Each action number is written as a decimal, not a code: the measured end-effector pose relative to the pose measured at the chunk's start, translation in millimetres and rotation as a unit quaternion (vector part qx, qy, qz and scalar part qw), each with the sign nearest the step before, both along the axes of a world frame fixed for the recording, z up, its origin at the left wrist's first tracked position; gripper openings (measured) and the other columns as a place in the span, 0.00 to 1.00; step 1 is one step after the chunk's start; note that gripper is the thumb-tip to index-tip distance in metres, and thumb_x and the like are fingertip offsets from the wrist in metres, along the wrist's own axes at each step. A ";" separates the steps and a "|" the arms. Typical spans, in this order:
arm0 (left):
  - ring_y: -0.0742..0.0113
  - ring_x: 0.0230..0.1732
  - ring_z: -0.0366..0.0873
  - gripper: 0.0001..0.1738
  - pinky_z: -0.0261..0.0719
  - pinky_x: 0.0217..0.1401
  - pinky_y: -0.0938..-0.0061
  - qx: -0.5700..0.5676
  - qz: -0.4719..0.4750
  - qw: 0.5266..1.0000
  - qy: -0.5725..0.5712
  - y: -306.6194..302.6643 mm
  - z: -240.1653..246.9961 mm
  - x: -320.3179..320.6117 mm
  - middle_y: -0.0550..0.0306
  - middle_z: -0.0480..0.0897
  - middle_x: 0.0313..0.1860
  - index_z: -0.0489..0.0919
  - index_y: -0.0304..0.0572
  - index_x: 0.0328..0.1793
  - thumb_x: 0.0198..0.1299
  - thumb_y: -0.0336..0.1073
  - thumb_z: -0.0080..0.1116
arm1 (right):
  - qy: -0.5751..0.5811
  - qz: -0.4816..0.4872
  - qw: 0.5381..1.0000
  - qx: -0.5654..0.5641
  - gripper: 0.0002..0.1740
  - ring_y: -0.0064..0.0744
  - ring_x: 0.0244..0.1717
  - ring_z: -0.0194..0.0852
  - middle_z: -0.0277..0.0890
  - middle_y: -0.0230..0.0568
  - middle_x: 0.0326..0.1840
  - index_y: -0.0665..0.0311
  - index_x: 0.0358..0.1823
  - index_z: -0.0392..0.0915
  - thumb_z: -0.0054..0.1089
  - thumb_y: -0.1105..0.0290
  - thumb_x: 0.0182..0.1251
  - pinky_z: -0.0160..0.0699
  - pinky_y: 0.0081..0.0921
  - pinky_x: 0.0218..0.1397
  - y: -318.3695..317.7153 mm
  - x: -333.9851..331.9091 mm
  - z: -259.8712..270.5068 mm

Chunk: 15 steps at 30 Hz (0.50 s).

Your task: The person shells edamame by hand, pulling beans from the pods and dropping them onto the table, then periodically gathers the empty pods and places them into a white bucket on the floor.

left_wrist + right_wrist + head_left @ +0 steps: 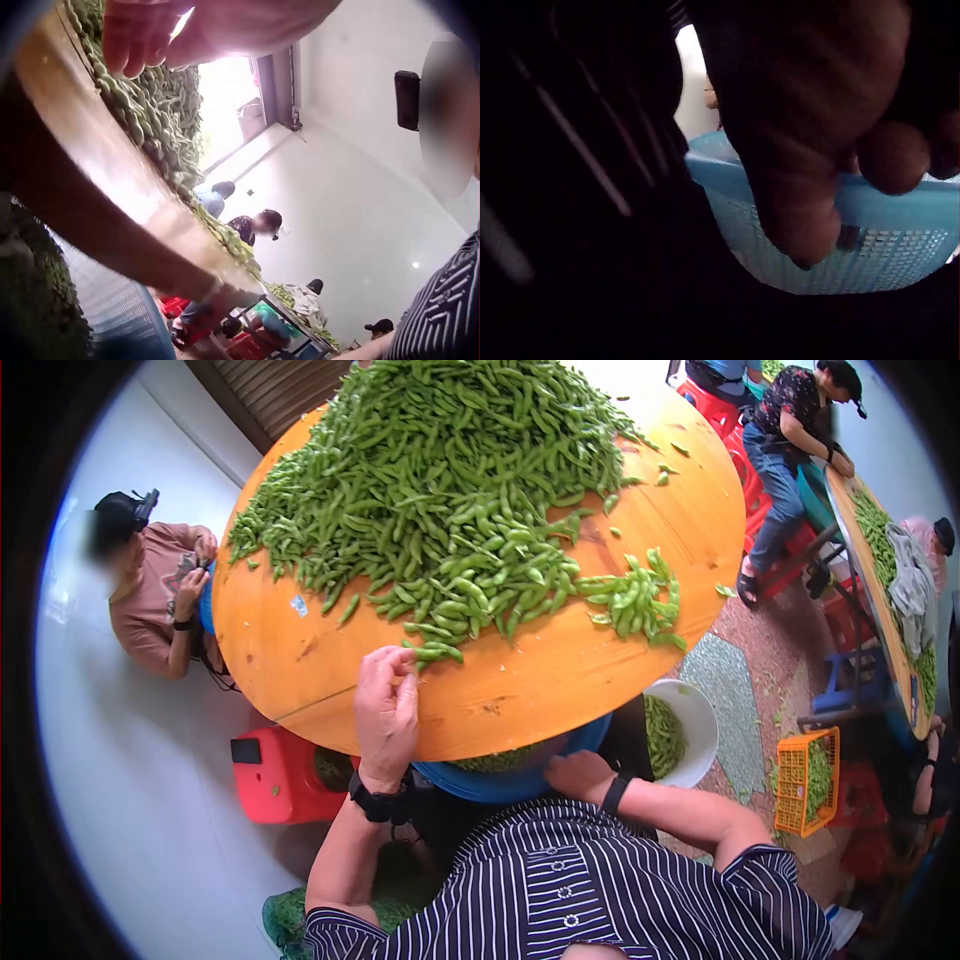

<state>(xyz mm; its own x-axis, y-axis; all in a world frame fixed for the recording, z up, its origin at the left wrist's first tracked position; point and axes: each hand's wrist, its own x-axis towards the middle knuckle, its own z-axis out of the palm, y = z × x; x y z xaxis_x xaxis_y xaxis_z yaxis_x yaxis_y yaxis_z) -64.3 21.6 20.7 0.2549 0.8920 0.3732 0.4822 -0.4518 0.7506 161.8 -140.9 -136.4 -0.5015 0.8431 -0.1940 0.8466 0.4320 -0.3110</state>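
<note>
Pods: edamame pods are lying in a big heap across the round orange table, with a thin fringe trailing toward us near the edge.
Left hand: we are resting our left hand on the tabletop at that fringe. The fingers are bent and the tips are touching the nearest pods, but we cannot tell whether one is pinched under them.
Right hand: we are holding our right hand below the table edge, over the blue basket. The fingers are looking loosely curled in the dark wrist view, and we cannot tell if they are holding anything.
Handling: we are judging each pod to be light, firm but bendable, and not slippery. The loose heap is likely shifting at any push.
Grip: we are favouring a pinch across the flat middle of a single pod, thumb against forefinger, or curled fingers raking several off the fringe.
Around us: a white bucket and an orange crate are holding more pods, a red stool is standing to our left, and other people are sitting nearby.
</note>
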 end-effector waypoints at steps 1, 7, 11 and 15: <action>0.65 0.41 0.77 0.12 0.78 0.44 0.74 0.007 0.002 1.000 0.001 4.2 1.7 -2.2 0.51 0.76 0.50 0.78 0.33 0.51 0.62 0.19 0.55 | 0.002 0.006 1.000 -0.025 0.06 0.47 0.28 0.83 0.78 0.44 0.31 0.59 0.37 0.79 0.56 0.68 0.61 0.81 0.41 0.29 2.5 -0.1 2.8; 0.61 0.38 0.78 0.15 0.78 0.44 0.68 -0.008 -0.036 0.979 0.201 21.8 5.2 -0.8 0.51 0.75 0.46 0.80 0.40 0.51 0.56 0.25 0.63 | 0.159 -0.068 0.971 -0.163 0.16 0.59 0.41 0.82 0.80 0.58 0.35 0.71 0.51 0.73 0.48 0.74 0.61 0.81 0.46 0.46 22.5 24.3 107.6; 0.52 0.39 0.78 0.12 0.77 0.43 0.63 0.016 0.001 0.973 0.230 30.2 -0.7 -2.0 0.50 0.75 0.43 0.79 0.41 0.44 0.53 0.28 0.66 | 0.322 -0.081 0.923 -0.195 0.09 0.57 0.39 0.80 0.77 0.55 0.35 0.69 0.44 0.71 0.49 0.77 0.64 0.78 0.44 0.44 41.2 33.6 184.4; 0.50 0.43 0.77 0.10 0.76 0.45 0.59 0.074 0.006 0.969 0.237 31.6 6.7 -3.7 0.51 0.77 0.43 0.79 0.43 0.43 0.55 0.31 0.66 | 0.437 -0.142 0.882 -0.104 0.09 0.48 0.35 0.81 0.78 0.50 0.34 0.67 0.47 0.74 0.52 0.80 0.65 0.78 0.36 0.41 61.8 37.4 202.5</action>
